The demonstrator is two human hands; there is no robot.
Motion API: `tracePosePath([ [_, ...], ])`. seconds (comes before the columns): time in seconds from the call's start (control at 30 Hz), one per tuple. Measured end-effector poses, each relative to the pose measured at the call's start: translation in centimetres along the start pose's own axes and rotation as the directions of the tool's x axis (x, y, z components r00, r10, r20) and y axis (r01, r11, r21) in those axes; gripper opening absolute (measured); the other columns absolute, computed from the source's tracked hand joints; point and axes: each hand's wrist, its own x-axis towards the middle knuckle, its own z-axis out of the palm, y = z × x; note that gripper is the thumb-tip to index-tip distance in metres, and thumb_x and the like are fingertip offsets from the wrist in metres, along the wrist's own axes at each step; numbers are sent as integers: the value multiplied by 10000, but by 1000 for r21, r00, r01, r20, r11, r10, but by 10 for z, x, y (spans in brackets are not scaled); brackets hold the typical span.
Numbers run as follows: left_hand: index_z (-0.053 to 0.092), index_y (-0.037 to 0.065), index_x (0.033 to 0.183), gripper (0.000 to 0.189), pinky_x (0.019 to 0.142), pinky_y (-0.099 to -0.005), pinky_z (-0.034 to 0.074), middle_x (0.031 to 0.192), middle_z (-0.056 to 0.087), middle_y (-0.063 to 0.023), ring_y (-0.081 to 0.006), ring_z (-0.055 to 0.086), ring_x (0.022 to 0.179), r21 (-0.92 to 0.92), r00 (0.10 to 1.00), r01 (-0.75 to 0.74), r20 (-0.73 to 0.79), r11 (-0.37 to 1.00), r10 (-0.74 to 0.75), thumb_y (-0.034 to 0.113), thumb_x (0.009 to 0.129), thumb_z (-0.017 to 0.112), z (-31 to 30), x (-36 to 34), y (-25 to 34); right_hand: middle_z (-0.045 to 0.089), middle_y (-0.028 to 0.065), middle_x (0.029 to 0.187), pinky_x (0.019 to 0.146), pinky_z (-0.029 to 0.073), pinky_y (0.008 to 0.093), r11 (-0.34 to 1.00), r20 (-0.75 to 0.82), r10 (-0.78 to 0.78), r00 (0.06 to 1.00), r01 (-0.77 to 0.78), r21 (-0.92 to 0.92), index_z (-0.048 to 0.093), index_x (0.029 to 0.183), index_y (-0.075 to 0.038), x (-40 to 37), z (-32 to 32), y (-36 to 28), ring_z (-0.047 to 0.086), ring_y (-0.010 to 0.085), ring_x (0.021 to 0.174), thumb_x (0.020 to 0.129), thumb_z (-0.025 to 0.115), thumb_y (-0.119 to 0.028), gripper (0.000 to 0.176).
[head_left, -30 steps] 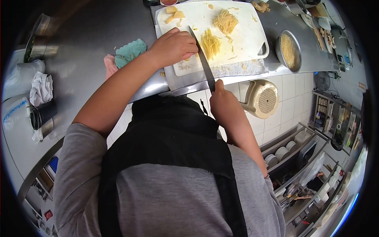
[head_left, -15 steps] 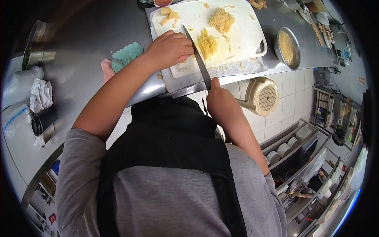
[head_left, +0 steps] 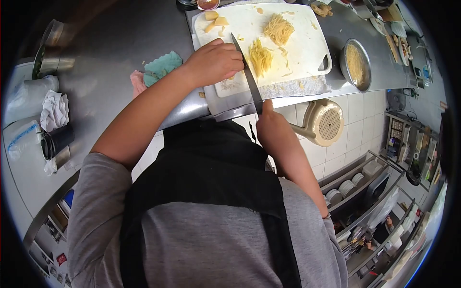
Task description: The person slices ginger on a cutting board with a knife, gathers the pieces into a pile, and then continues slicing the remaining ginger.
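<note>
A long knife [head_left: 250, 79] lies across the left part of the white cutting board [head_left: 302, 48], its tip pointing away from me. My right hand [head_left: 270, 120] is closed round its handle at the counter's front edge. My left hand [head_left: 214, 61] rests on the board with curled fingers against the blade's left side. A bit of yellow food shows under those fingers, mostly hidden. Just right of the blade is a pile of yellow shreds [head_left: 260, 57], and a paler shredded pile [head_left: 278, 30] sits farther back. Several peeled yellow chunks [head_left: 220, 21] lie at the back left.
On the counter, a metal bowl [head_left: 368, 67] of pale shreds stands right of the board. A green cloth [head_left: 163, 66] and a pink cloth [head_left: 138, 82] lie to the left. A beige stool [head_left: 324, 122] stands on the tiled floor below the counter's edge.
The whole view has shifted slightly, so the board and counter appear a little lower and farther right. Both hands keep nearly the same places relative to the knife and board.
</note>
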Motion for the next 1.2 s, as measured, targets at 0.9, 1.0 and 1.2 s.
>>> tracePosePath([
  [0.9,702,158,977,165,841,-324,461,991,667,48,-163,606,978,27,996,-48,-72,998,50,164,815,735,1,-2,0,661,316,771,695,540,562,996,-23,14,1000,-12,90,458,1063,74,-3,-3,-8,682,478,773,933,406,-20,168],
  [1.0,704,156,967,160,836,-325,460,987,669,46,-167,608,973,5,996,-47,-81,999,47,157,810,737,1,-3,-1,667,301,773,692,541,560,995,-26,28,999,-25,98,458,1054,65,3,6,-11,684,470,771,943,419,-39,157],
  [1.2,715,157,977,166,841,-332,456,1012,679,46,-177,611,986,-85,995,-4,-96,996,-4,144,814,736,0,0,0,673,285,780,670,550,538,996,-105,0,995,9,91,460,1052,34,4,-1,-3,688,454,753,947,440,-56,140],
])
